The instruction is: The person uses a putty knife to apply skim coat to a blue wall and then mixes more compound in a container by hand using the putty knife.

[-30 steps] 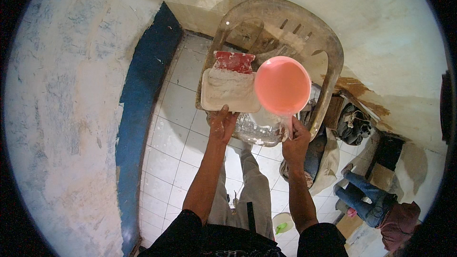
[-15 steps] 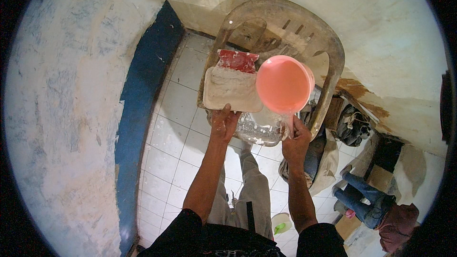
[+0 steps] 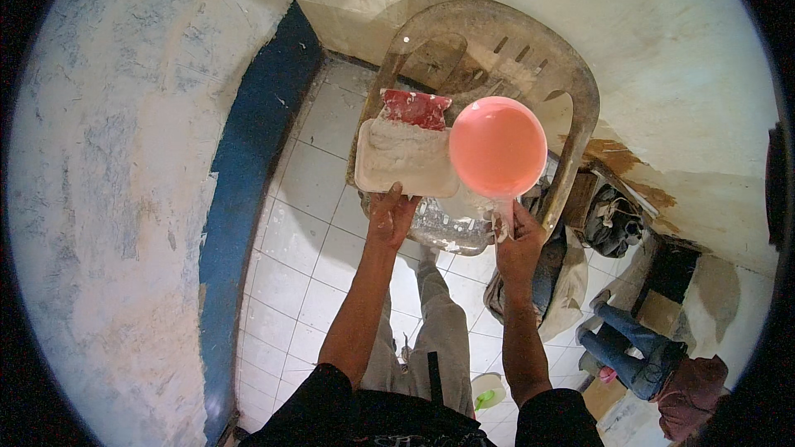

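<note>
The left hand (image 3: 389,217) grips the near edge of the flat white tray of pale plaster (image 3: 406,159), the right hand (image 3: 517,244) the round pink plastic scoop (image 3: 498,147) just right of it; both should stay level.

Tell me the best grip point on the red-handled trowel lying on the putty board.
Grip the red handle of the trowel, coming from the far side near the plastic chair. It sticks out past the board's far edge, while the blade looks buried in putty. The left hand holds the board's near edge; the right hand holds the pink scoop.
</note>
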`<state>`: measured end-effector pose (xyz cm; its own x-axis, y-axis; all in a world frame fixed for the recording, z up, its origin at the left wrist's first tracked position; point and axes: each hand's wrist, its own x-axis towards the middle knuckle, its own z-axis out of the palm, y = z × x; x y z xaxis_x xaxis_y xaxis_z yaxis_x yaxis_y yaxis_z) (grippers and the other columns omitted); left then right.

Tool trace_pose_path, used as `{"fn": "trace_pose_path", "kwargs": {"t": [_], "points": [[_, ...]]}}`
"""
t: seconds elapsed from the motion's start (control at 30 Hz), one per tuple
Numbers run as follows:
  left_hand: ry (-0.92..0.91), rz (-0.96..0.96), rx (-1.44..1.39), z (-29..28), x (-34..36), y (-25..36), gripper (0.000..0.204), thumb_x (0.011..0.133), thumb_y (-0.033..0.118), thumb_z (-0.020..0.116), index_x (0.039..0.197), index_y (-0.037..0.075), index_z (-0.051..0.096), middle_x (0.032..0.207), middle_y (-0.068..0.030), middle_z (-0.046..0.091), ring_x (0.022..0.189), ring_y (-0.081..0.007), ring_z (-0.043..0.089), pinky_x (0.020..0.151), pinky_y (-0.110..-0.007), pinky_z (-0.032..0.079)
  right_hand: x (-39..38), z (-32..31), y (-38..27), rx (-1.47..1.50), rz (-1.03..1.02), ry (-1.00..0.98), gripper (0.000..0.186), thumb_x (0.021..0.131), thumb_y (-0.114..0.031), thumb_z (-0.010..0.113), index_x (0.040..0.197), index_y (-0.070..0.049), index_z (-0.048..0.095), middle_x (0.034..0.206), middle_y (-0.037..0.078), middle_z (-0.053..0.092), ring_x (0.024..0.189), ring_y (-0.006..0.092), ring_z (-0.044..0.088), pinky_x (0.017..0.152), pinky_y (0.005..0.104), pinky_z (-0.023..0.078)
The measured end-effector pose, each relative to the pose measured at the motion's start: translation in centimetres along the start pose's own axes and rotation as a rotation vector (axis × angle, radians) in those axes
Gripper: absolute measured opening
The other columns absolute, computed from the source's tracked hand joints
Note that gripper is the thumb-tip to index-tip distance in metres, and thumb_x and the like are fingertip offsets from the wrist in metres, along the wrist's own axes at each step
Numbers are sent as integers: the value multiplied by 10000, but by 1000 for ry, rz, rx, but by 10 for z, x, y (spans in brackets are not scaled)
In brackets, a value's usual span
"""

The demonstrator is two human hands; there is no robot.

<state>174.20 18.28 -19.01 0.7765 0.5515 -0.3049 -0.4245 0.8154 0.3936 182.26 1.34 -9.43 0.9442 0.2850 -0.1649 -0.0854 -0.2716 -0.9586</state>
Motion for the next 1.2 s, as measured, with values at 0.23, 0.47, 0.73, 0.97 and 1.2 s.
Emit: {"fn": "trace_pose_path", "kwargs": {"t": [0.23,0.47,0.73,0.97,1.2], "points": [[1,30,-20,-9,-8,4,624,845,152,638,1379,125,317,1381,-109,394,1293,-314,365,1079,-521,304,0,-8,-1,251,256,8,151,852,-41,604,977,33,640,730,43,622,562,94,549,482,223,444],[66,-10,-67,-30,-36,45,570,856,93,606,1365,120,352,1356,-88,439,1265,-271,414,1051,-489,359,8,-3,18,301,321,-69,203,870,-66,585,1031,51,625,727,53,619,544,112,549,472,245,458],[108,24,51,-47,-83,103,707,746,168,739,1347,83,378,1340,-102,453,1228,-263,459,1032,-456,404,30,53,89,324,479,-142,138,875,-36,555,965,51,615,712,58,596,522,135,537,407,235,392],[-9,40,152,-55,-101,125,827,654,146,765,1364,81,346,1329,-87,450,1234,-271,445,1042,-465,385,43,99,229,161,357,-118,82,860,-51,592,801,-4,626,608,34,542,460,114,478,379,238,336],[-106,130,22,-63,-123,138,890,619,191,693,1403,74,288,1364,-137,409,1285,-339,378,1076,-541,292,39,130,287,209,330,35,239,861,-88,589,635,-25,545,529,34,504,411,129,451,361,276,340]]}}
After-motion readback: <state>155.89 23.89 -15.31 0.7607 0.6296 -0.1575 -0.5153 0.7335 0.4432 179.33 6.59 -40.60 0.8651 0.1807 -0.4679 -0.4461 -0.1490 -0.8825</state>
